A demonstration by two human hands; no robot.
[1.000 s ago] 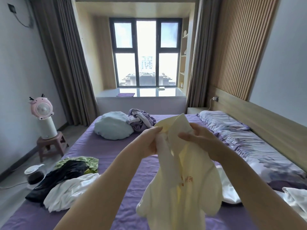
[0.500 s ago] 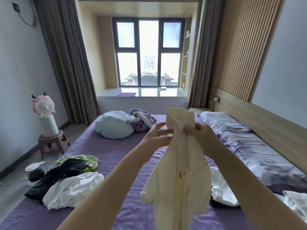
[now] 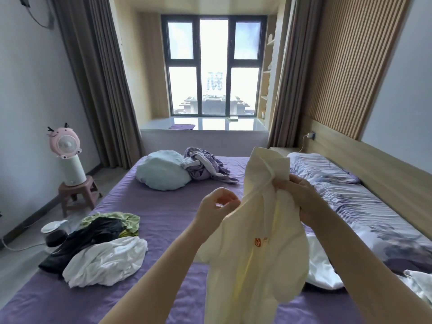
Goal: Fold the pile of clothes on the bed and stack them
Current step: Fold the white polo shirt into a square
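I hold a cream-yellow shirt (image 3: pixel 259 249) with a small orange logo up in the air over the purple bed (image 3: pixel 163 206). My right hand (image 3: pixel 297 195) grips a bunched part near its collar. My left hand (image 3: pixel 217 206) pinches the shirt's edge, a little lower and to the left. The shirt hangs down between my forearms. On the bed's left side lies a pile: a white garment (image 3: pixel 107 260), a black garment (image 3: pixel 81 242) and a green garment (image 3: pixel 117 219). Another white garment (image 3: pixel 322 270) lies behind the shirt, to the right.
At the bed's far end sit a pale blue cushion (image 3: pixel 161 170) and a crumpled lilac garment (image 3: pixel 205 167). A patterned duvet (image 3: pixel 364 206) runs along the wooden headboard on the right. On the floor at left, a pink fan (image 3: pixel 67 157) stands on a stool, with a kettle (image 3: pixel 55 232) nearby.
My hands have drawn apart, the left one moving down and left along the shirt's edge. The shirt has spread wider and its logo now faces me.
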